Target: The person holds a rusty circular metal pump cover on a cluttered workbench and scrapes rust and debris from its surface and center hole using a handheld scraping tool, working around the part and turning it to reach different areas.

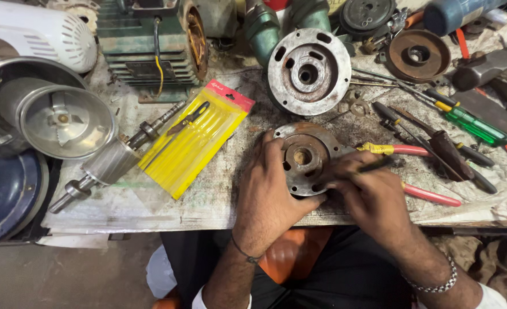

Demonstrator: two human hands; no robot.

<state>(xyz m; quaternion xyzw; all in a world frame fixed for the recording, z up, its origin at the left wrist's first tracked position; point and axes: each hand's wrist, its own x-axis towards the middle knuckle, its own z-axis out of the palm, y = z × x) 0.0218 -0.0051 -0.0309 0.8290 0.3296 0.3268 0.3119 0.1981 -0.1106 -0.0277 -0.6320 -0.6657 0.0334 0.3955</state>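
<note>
Rusty end plate on desk, likely heavy, rigid, greasy; left hand fingers clamp its rim, the surest hold; right hand pinches thin tool.

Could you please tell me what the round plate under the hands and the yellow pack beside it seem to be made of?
The round plate looks like cast metal, probably iron or steel: dull grey, rust-brown patches, machined central bore. The left hand steadies it; the right hand works at it with a thin dark tool. The yellow pack seems to be glossy plastic on card, judging by its sheen.
</note>
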